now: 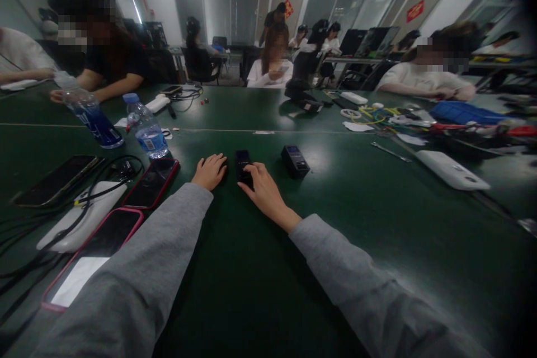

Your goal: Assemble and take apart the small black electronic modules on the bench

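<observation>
Green tabletop (260,274) in a busy room, several people seated beyond it; left hand (210,172) lies palm down on it, fingers slightly spread, holding nothing, just left of an upright-pointing black device (242,158). Right hand (266,193) is half-curled over that device's near end, thumb low and fingers on top, can't tell if gripped or only touched; second black device (295,161) sits apart to the right. Red-edged phone (151,183) and blue-capped bottle (149,134) left, white block (453,170) far right.
</observation>
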The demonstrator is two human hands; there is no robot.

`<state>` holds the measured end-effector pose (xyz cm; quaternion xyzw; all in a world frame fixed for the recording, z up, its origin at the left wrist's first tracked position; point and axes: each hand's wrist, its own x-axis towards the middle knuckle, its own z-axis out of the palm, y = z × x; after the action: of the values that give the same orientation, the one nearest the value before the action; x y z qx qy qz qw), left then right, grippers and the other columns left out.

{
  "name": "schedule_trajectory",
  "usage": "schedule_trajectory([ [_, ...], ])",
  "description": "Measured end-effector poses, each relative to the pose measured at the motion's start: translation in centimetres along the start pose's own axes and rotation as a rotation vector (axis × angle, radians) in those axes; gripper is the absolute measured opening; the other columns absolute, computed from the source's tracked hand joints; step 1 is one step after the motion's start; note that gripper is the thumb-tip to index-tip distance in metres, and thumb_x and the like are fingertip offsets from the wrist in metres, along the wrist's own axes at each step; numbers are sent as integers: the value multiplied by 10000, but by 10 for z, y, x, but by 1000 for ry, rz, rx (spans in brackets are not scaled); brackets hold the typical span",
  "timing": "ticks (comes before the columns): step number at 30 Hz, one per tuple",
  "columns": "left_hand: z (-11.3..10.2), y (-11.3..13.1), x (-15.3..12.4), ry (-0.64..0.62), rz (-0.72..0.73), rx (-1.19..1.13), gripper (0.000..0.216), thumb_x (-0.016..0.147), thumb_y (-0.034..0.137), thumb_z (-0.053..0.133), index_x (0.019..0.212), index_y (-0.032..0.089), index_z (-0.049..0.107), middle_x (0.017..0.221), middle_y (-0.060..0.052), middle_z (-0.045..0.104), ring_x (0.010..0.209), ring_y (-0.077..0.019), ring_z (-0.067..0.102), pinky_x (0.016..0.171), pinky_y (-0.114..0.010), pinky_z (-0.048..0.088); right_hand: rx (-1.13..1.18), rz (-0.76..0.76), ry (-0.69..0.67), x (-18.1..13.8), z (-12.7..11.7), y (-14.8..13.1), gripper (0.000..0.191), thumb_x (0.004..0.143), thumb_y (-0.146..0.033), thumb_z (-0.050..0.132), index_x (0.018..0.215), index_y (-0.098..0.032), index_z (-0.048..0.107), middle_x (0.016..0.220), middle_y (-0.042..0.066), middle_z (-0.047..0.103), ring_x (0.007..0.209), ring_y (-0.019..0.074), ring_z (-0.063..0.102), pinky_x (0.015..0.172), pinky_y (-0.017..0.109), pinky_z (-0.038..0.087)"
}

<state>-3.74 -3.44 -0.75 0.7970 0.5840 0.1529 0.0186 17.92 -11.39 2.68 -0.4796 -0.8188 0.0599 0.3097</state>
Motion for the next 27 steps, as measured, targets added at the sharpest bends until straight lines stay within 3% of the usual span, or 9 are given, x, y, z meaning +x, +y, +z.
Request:
schedule_trajectory([
  [10,0,2,1,1,-11,19,425,1009,364,387,1414,285,491,1537,-48,455,1417,-254,402,1167,-551,294,-16,-5,-9,1,4,2,320,963,-313,597,1231,-199,466,1255,146,495,1094,280,588,917,457,541],
  [17,-1,1,0,5,-7,12,431,1008,359,381,1420,288,488,1537,-50,454,1416,-261,401,1162,-566,295,-38,-6,-35,1,3,1,311,987,-348,554,1235,-190,454,1222,141,526,1024,275,620,837,430,567],
  [27,0,1,-1,15,-4,10,434,1009,363,368,1418,282,490,1536,-51,455,1417,-261,402,1164,-574,291,-135,-23,-12,1,7,-1,333,1002,-357,531,1264,-165,459,1191,147,562,1067,286,600,875,439,544],
])
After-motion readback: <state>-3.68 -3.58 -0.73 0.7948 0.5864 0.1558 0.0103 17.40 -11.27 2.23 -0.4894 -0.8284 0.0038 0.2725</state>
